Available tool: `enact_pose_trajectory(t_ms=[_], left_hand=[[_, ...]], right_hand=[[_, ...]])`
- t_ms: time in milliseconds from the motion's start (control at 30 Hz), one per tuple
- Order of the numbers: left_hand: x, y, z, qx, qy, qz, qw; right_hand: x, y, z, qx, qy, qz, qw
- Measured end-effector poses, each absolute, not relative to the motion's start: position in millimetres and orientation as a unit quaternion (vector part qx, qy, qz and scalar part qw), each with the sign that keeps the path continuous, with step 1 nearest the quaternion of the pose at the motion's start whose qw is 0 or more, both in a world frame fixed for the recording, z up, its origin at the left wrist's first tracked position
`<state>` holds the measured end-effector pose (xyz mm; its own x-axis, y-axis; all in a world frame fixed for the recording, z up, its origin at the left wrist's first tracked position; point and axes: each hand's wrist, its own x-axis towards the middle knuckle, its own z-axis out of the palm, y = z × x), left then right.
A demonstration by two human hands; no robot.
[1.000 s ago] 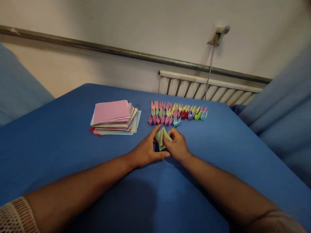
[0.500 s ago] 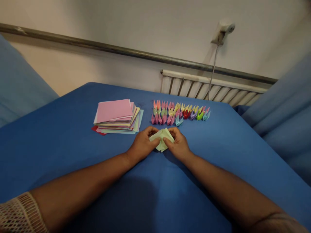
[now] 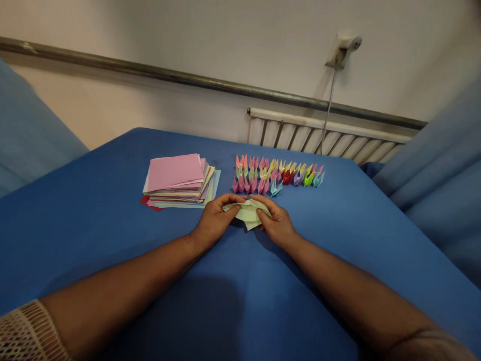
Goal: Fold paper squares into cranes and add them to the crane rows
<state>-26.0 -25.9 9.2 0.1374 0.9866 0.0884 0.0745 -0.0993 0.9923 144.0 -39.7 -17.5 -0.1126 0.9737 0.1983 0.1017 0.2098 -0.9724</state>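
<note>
Between my two hands is a sheet of pale green origami paper [image 3: 248,213], partly folded, its layers spread apart and a point hanging toward me. My left hand [image 3: 218,215] pinches its left side, thumb on the near face and fingers along the far edge. On the right side, my right hand [image 3: 276,220] grips it the same way. Just beyond the hands stand several folded paper cranes [image 3: 263,173] in rows, in pink, yellow, green, red, purple and blue. The fingertips behind the paper are partly hidden.
A stack of coloured paper sheets [image 3: 175,173], pink on top, lies left of the cranes on the blue-covered table [image 3: 93,200]. Behind the table are a radiator [image 3: 296,130], a metal pipe [image 3: 188,77] and a wall socket [image 3: 340,52] with a cord. Blue curtains [image 3: 447,165] hang at both sides.
The green paper has gone from a compact diamond shape to a wider, opened form. My hands have moved slightly apart, and the thumbs have shifted outward from its middle.
</note>
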Motion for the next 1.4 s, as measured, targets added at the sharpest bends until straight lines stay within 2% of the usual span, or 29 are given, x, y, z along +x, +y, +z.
enact_pose_trajectory(t_ms=[200,500,800,900,1033,1167,1300,1400], left_hand=[[-26.5,-26.9,14.4,0.536,0.447,0.502,0.511],[-31.2,-24.9,10.9,0.477,0.387,0.514,0.599],[-26.4,-25.0,13.3,0.475,0.441,0.520,0.557],[-28.3,-24.3,12.5,0.514,0.449,0.482,0.550],[-31.3,-23.7,11.0,0.534,0.477,0.414,0.562],[-33.0,-22.3,9.8,0.515,0.462,0.420,0.587],[-34.2,-20.5,8.9,0.541,0.450,0.424,0.571],[-34.2,-20.0,8.1,0.574,0.451,0.412,0.545]], right_hand=[[145.0,-37.3,-18.1,-0.446,-0.579,0.467,0.497],[146.4,-34.6,-18.7,-0.437,-0.560,0.471,0.523],[154.8,-38.0,-17.3,-0.398,-0.619,0.451,0.505],[155.3,-37.7,-16.1,-0.402,-0.623,0.442,0.504],[158.4,-35.5,-16.1,-0.406,-0.630,0.436,0.498],[162.5,-32.7,-16.7,-0.395,-0.658,0.435,0.472],[160.9,-29.7,-18.3,-0.421,-0.649,0.393,0.497],[157.5,-28.0,-19.7,-0.432,-0.608,0.416,0.520]])
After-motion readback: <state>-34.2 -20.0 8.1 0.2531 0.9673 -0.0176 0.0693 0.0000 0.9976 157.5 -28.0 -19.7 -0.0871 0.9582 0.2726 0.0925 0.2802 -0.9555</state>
